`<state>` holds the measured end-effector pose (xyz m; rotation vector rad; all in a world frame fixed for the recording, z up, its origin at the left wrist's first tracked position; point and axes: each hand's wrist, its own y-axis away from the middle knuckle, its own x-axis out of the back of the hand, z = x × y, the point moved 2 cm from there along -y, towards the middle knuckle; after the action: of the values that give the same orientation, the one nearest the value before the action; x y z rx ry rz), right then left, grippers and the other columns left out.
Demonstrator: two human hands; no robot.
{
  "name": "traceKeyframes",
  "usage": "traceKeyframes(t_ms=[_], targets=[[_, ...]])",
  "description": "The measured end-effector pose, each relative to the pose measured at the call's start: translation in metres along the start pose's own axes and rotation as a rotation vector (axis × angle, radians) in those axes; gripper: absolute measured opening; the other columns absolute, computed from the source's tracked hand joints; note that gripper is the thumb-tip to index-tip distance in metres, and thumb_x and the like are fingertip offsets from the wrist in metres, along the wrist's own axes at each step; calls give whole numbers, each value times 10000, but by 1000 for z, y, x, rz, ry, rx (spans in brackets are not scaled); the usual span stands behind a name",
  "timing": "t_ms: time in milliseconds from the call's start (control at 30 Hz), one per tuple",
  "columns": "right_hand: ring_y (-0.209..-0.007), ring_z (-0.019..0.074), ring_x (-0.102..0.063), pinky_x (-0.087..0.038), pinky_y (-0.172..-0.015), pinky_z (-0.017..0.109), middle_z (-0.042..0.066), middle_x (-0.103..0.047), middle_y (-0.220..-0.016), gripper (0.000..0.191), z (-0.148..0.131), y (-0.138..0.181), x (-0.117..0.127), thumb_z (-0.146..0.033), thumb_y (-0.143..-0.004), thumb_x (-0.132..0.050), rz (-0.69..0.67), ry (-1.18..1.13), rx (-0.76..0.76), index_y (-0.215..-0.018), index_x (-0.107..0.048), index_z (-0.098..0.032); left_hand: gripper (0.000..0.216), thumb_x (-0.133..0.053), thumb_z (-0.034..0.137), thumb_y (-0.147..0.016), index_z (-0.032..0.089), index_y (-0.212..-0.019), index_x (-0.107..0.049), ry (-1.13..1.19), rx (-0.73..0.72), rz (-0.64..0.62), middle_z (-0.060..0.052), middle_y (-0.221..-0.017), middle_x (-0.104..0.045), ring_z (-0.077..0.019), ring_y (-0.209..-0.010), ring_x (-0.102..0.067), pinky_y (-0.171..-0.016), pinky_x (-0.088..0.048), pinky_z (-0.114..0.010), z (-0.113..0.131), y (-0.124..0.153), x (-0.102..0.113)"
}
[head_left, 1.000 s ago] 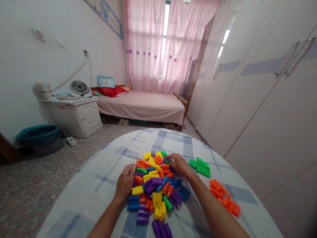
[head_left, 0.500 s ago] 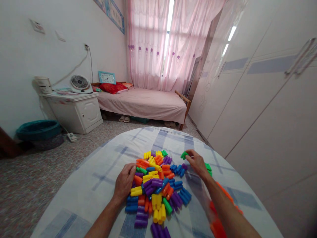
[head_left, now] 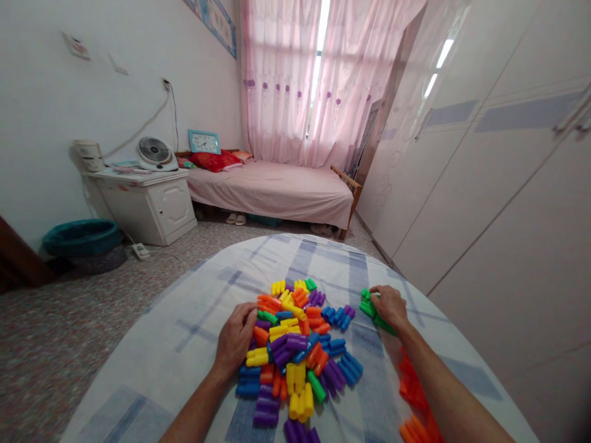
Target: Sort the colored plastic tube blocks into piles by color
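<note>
A heap of coloured plastic blocks (head_left: 298, 354) in yellow, orange, purple, blue and green lies in the middle of a round table under a checked cloth (head_left: 194, 344). My left hand (head_left: 235, 341) rests on the heap's left side, fingers lying over the blocks and holding nothing. My right hand (head_left: 390, 306) is out to the right at a separate group of green blocks (head_left: 367, 306), fingers curled round a green block there. A group of orange blocks (head_left: 410, 394) lies beside my right forearm, which hides part of it.
White wardrobe doors (head_left: 484, 172) run close along the table's right. Beyond the table are a pink bed (head_left: 277, 191), a white cabinet (head_left: 148, 206) with a small fan (head_left: 154, 151), a teal basin (head_left: 80, 237) and a power strip (head_left: 138, 251) on the floor.
My right hand lifted a green block from the far side of the heap and carried it right to the green group. My left hand stayed on the heap.
</note>
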<state>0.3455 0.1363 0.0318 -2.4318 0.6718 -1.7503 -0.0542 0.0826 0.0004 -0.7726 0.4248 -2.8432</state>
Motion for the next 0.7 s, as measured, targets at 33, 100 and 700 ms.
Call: traceKeyframes(t_ms=[33, 100, 700], targets=[[-1008, 321, -538, -398, -816, 463, 150, -643, -1017, 239, -3, 1, 0, -212, -727, -514, 2, 13, 6, -858, -708, -168, 308, -388, 394, -876, 224, -963, -630, -1, -3, 3, -43, -1046, -644, -195, -1001, -593, -902, -456, -320, 0, 0, 0], [-1063, 316, -512, -385, -853, 463, 151, -621, -1081, 278, -15, 0, -2, -195, -753, -491, -2, 20, 42, -943, -691, -158, 303, -395, 390, -875, 224, -960, -633, -5, -6, 8, -43, -1039, -648, -196, -994, -597, -893, -460, -316, 1, 0, 0], [-989, 255, -548, -404, -765, 330, 138, -613, -1068, 312, -151, 9, -72, -337, -769, -523, -220, -3, 128, -978, -675, -161, 292, -373, 368, -895, 216, -974, -610, 16, 26, -14, -49, -1058, -616, -189, -1005, -568, -909, -427, -322, 6, 2, 0]])
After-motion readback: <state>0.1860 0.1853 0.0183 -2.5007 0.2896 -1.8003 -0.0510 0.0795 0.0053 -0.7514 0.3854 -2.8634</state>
